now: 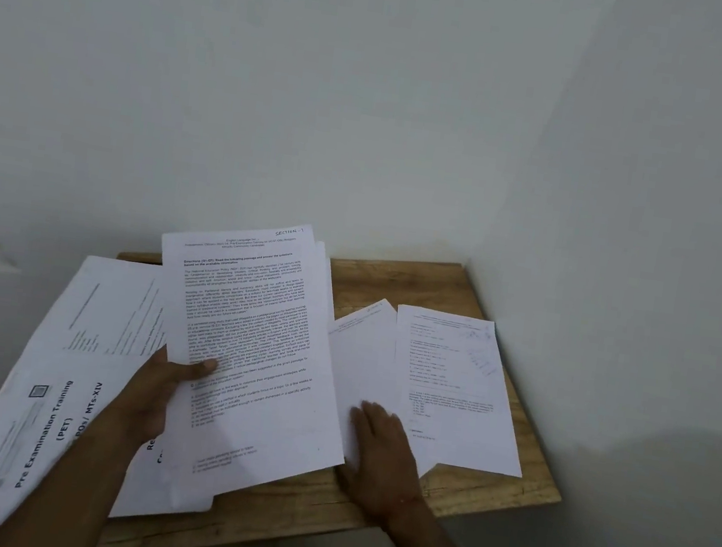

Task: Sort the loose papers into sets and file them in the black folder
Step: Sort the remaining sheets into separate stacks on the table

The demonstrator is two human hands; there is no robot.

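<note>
Nearest, the cover sheet [42, 415] overhangs the wooden table [527, 492], partly hidden behind the left hand [155, 393], which grips the raised Section-1 pages [251, 327] (thumb on front). The right hand [377, 450] lies flat, fingers straight, on a pale sheet [361, 365]; beside it lies a printed sheet [451, 377], text too small to read.

Loose printed papers in three groups on a wooden table [400, 278].
A text page [249, 341] headed "SECTION - 1" is held tilted up by the left hand [151, 388]. A cover sheet [33, 413] reading "Pre Examination Training (PET)" lies on the left. On the right, a nearly blank sheet [362, 356] lies flat under the right hand [382, 446], beside a sheet of short printed lines [454, 391].
</note>
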